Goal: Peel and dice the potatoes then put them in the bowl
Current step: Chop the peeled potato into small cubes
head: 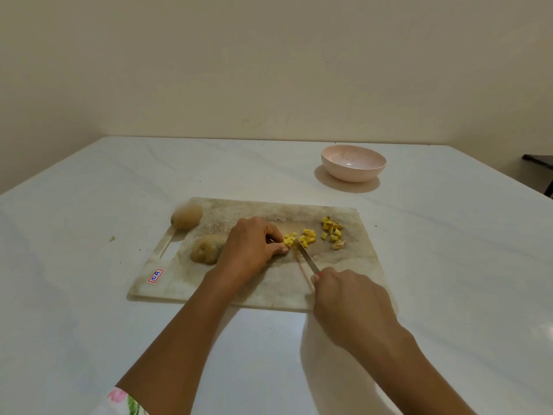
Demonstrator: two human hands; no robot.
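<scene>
On the stained cutting board (344, 271) my left hand (251, 247) pinches a small yellow potato piece (288, 241) against the board. My right hand (348, 298) grips a knife (305, 255), blade tip at that piece. Yellow diced cubes (308, 236) lie just right of the blade, and another small heap of dice (331, 232) with a scrap of peel sits further right. One unpeeled potato (187, 216) rests at the board's far left corner, a second unpeeled potato (206, 249) beside my left wrist. The pink bowl (353, 163) stands beyond the board, nothing visible inside.
The white marble table (89, 295) carries the board; its left edge runs diagonally and a wall stands behind. A small scrap (112, 238) lies left of the board. A dark object (538, 163) shows past the table's right edge.
</scene>
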